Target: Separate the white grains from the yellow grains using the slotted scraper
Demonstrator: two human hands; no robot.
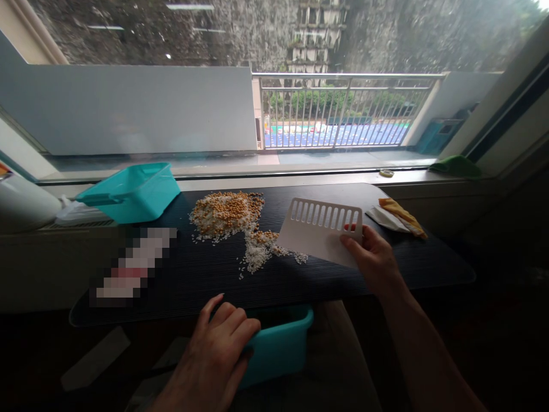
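A white slotted plastic scraper [322, 232] is pinched at its right end by my right hand [372, 254], thumb on its near face. It is tilted above the dark table, its left edge beside a small spill of white rice [256, 255]. Behind that spill lies a larger heap of rice and yellow beans [227, 210], with some darker grains at its right side. My left hand [223, 337] is closed over the left rim of a teal bin [278, 349], just below the table's near edge. What is inside this bin is hidden in shadow.
Another teal bin [148, 194] stands at the table's back left. A blurred-out packet [132, 266] lies at left on the dark table [206, 286]. White and yellow cloths [397, 216] lie at right. A tape roll [386, 173] and green cloth [457, 166] rest on the windowsill.
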